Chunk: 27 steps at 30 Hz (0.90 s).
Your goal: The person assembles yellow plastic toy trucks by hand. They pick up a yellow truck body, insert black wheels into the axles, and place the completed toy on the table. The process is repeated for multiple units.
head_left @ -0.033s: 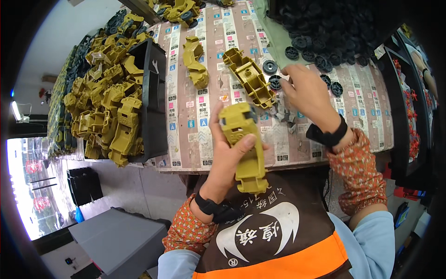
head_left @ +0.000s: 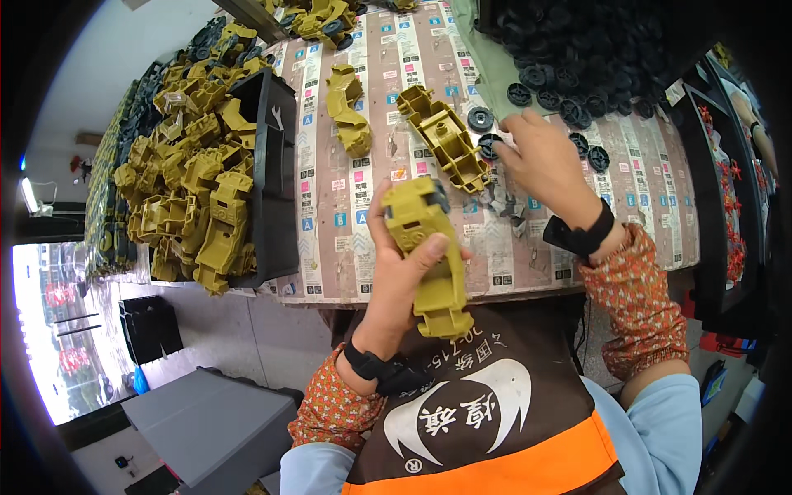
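Head view looks down on a person at a workbench (head_left: 495, 272) covered with printed paper. The left hand (head_left: 404, 272) is closed around an olive toy truck body (head_left: 429, 256) and holds it up just above the near edge of the bench, close to the person's chest. The fingers wrap the middle of the truck, and its far end points up toward the bench. The right hand (head_left: 549, 161) reaches out over the bench to a few loose black wheels (head_left: 481, 120) that lie beside a long olive toy frame (head_left: 445, 140). Its fingertips are down among the small parts, but I cannot tell if they pinch a wheel or are only touching. Nothing looks different from the other picture, which shows the same instant, so both hands sit just where they were. It looks like the truck body is waiting for a wheel. A big pile of black wheels (head_left: 594, 49) fills the far right corner. Another olive part (head_left: 348, 111) lies flat on the bench, well apart from the hands. At the left, a black bin (head_left: 276, 190) holds a heap of olive truck bodies (head_left: 194, 190).
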{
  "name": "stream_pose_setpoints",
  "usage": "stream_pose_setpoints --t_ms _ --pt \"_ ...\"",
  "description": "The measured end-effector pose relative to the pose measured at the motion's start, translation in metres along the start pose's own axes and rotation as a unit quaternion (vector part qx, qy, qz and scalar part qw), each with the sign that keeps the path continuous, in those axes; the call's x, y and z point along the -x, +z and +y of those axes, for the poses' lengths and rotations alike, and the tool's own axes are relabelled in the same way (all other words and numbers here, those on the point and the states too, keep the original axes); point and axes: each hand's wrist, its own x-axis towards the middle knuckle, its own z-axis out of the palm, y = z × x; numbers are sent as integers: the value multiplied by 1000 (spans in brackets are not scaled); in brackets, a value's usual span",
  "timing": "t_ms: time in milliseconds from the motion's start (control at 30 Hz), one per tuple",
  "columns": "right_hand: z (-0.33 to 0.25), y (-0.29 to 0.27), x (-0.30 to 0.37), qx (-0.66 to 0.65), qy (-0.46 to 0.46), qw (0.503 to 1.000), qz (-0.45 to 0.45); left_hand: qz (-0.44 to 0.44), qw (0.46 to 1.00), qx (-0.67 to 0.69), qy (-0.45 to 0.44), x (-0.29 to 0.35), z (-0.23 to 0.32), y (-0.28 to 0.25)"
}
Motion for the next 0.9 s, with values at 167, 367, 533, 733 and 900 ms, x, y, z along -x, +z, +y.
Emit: stream_pose_setpoints --t_ms 167,367,533,733,900 --pt "10 17 1 -42 -45 997 42 45 998 38 8 -4 7 -10" --pt "-25 -15 38 -315 78 945 -23 75 991 99 45 -7 5 -11" --pt "-76 -20 84 -393 42 914 -91 64 993 79 56 -12 5 -12" --pt "-84 -10 98 -430 38 900 -58 106 981 57 150 -13 1 1" --pt "-83 -8 103 -410 2 911 -42 109 978 37 176 -11 1 0"
